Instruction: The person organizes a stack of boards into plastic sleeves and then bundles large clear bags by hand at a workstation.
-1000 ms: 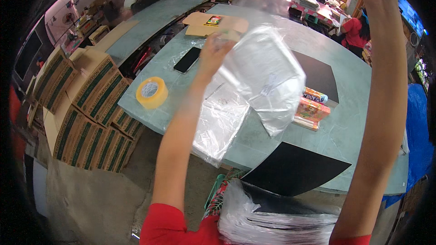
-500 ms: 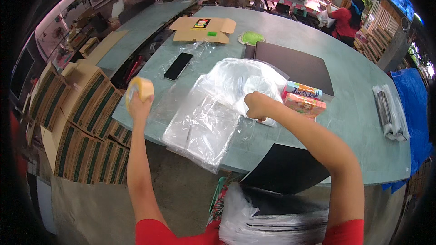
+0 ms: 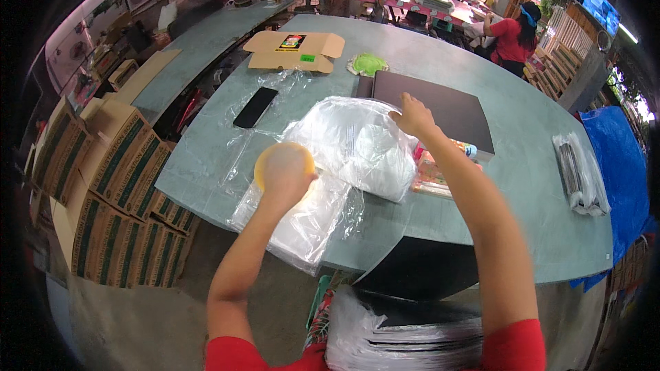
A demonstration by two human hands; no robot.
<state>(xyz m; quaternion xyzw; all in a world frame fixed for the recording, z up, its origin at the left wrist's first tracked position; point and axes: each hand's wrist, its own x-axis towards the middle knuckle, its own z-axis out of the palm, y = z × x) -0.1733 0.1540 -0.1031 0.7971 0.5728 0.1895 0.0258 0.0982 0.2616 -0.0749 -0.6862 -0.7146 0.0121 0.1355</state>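
Observation:
My left hand (image 3: 291,185), slightly blurred, grips a yellowish roll of tape (image 3: 260,167) above flat clear plastic sleeves (image 3: 307,228). Beyond them lies a bulging stack of clear plastic bags (image 3: 357,134). My right hand (image 3: 417,119) is open, thumb and fingers apart, over the far right corner of that stack. It is close to the edge of a stack of dark boards (image 3: 440,106). Under my right forearm, two small colourful packs (image 3: 430,173) are partly hidden.
A black phone (image 3: 256,108), an opened cardboard box (image 3: 292,62) and a green round cloth item (image 3: 370,64) lie on the green table (image 3: 543,185). Brown cartons (image 3: 124,233) are piled left. Black sheets with plastic (image 3: 405,343) sit near my lap. A co-worker (image 3: 514,36) works at the far right.
My left hand has brought the tape roll rightward, from the table's left edge to above the plastic sleeves. My right hand has moved farther away and its fingers have opened.

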